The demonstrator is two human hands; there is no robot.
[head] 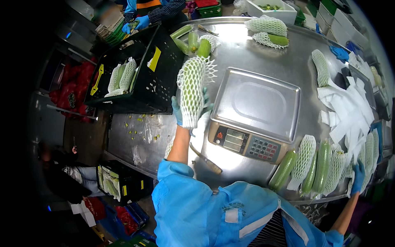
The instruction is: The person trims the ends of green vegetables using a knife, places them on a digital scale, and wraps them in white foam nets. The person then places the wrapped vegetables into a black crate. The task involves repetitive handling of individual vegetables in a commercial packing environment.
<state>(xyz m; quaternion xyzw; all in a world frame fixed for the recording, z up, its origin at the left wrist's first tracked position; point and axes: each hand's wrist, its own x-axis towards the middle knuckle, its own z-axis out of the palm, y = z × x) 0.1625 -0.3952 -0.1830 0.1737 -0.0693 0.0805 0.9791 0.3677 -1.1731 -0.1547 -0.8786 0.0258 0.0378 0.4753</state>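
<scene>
My left hand (178, 111), in a blue-green glove, holds a green gourd in a white foam net sleeve (192, 92) upright between the black crate and the scale. My right hand (358, 177), in a blue glove, touches the netted gourds (368, 154) at the far right of a row along the near edge; its fingers are partly hidden. In that row lie film-wrapped green gourds (323, 166) and netted ones (304, 160). The digital scale (256, 102) has a bare steel pan. A knife with a wooden handle (213, 166) lies left of the scale's base.
A black crate (154, 88) holding netted gourds stands at left. More gourds (193, 41) and a second knife (207, 30) lie at the back. White foam or paper strips (348, 108) are piled at right, near blue gloves (339, 53). A person in blue gloves (142, 22) works behind the crate.
</scene>
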